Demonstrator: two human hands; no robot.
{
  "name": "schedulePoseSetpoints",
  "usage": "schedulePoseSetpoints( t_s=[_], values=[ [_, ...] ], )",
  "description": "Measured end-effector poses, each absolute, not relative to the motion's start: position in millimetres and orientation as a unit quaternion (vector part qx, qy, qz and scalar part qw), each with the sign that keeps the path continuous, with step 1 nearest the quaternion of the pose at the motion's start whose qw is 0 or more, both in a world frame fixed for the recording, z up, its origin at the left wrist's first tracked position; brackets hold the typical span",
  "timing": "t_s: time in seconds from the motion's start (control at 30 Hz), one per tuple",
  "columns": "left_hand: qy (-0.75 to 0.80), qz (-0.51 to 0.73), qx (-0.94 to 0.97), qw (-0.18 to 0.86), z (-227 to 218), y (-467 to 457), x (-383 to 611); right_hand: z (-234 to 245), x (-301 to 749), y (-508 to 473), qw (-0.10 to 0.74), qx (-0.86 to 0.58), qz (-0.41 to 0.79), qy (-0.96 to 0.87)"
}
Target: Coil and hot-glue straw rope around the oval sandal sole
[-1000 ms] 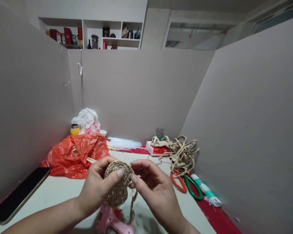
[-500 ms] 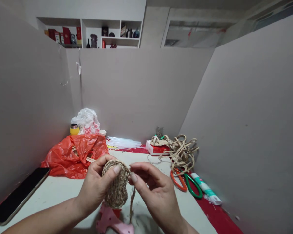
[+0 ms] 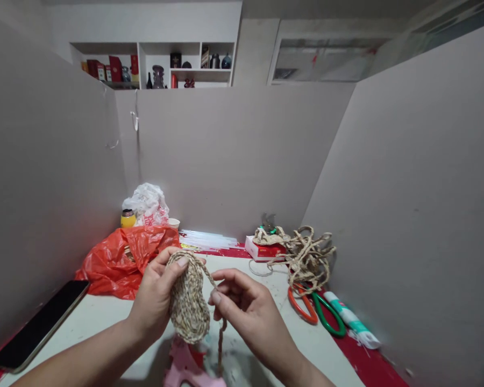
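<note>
A sole-shaped piece of coiled braided straw [image 3: 189,303] is held up over the table by my left hand [image 3: 154,290], its thumb on the near face and the fingers behind the edge. From the top of the piece a loose braided straw cord [image 3: 207,273] runs to my right hand [image 3: 246,306], which pinches it between thumb and forefinger. The cord's tail hangs down below that hand. Just under the piece, a pink glue gun [image 3: 189,365] is partly visible at the bottom of the view.
Left are a red plastic bag [image 3: 113,263] and a black phone [image 3: 40,325]. Clear glue sticks [image 3: 210,240] lie at the back. A heap of braided cord [image 3: 310,258] is at the right, near orange-handled [image 3: 302,306] and green-handled scissors [image 3: 328,317] and a white-green roll [image 3: 353,320]. Grey partitions [image 3: 234,156] enclose the table.
The straw piece has tilted so more of its face shows. My right hand has drawn the cord slightly away from its edge. The camera view has shifted a little.
</note>
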State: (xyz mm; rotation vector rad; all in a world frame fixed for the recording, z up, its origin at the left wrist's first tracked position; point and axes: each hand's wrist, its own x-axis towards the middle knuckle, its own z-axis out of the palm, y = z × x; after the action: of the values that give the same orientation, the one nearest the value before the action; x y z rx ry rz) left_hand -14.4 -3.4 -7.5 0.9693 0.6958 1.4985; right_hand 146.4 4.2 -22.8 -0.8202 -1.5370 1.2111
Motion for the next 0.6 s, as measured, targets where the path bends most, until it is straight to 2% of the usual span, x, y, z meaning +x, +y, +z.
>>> schedulePoseSetpoints(
  t_s=[0.2,0.43,0.6],
  values=[
    [0.285,0.748,0.356,0.483,7,14,-35,-42,142,25,0.387,-0.327,0.579,-0.639],
    [0.255,0.87,0.277,0.317,32,42,-81,-49,148,50,0.318,-0.336,0.591,-0.661],
    [0.264,0.862,0.269,0.338,53,37,-96,-24,178,73,0.286,-0.37,0.539,-0.701]
  ],
)
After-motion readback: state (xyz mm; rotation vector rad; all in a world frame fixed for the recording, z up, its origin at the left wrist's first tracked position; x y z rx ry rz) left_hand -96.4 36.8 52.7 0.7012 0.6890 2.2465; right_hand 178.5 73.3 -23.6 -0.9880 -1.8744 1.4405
